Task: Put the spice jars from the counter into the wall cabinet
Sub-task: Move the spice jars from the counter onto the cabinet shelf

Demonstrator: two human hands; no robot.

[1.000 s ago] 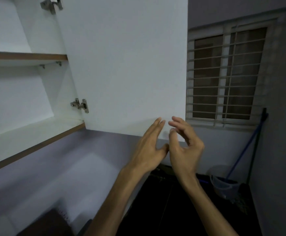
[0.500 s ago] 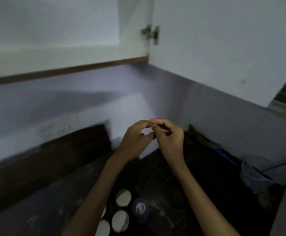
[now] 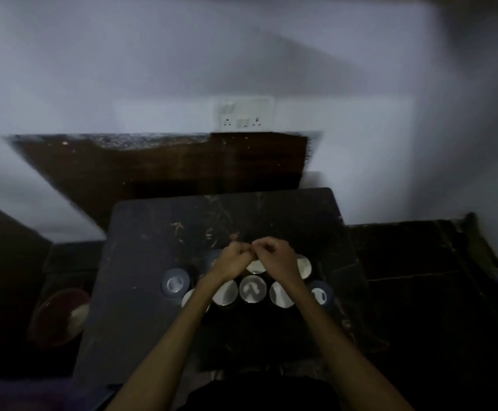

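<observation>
Several spice jars stand in a cluster on the dark counter point(image 3: 158, 321), seen from above. Most have shiny silver lids, such as the middle jar point(image 3: 252, 288); two have blue-rimmed lids, one at the left point(image 3: 175, 283) and one at the right point(image 3: 320, 295). My left hand point(image 3: 232, 258) and my right hand point(image 3: 273, 255) hover together just above the back of the cluster, fingers curled and fingertips touching each other. Neither hand holds a jar. The wall cabinet is out of view, except a dark strip at the top edge.
A white switch and socket plate point(image 3: 243, 113) sits on the pale wall behind the counter. A red bowl point(image 3: 61, 317) lies low at the left of the counter. A lower dark surface point(image 3: 419, 277) extends to the right.
The view has swung down from the open cabinet to the counter. Both hands have dropped from near the cabinet door to just above the jars, fingers now curled together.
</observation>
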